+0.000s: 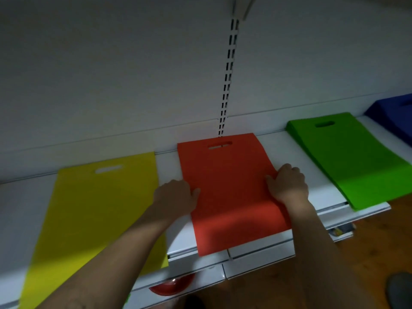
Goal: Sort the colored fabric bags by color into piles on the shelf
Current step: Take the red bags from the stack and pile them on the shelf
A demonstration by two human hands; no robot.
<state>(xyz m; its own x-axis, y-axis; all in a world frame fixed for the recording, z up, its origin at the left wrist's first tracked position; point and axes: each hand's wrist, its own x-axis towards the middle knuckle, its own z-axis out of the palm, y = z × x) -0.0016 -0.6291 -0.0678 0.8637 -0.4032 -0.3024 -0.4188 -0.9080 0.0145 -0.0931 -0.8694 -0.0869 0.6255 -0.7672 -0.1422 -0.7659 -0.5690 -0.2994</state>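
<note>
A red fabric bag [227, 181] lies flat on the white shelf [169, 166], handle slot toward the wall, its lower end hanging over the shelf's front edge. My left hand [176, 195] grips its left edge and my right hand [287, 184] grips its right edge. A yellow bag [95, 208] lies flat to the left. Right of the red one sits a stack of green bags [347, 157]. A blue pile [394, 112] shows at the far right, partly cut off.
Behind the shelf rises a white back wall with a slotted upright rail [228, 76]. Below the shelf are lower white shelf edges, a red bowl-like thing [171, 285], and a wooden floor [367, 253] with a dark shoe [400, 288] at the lower right.
</note>
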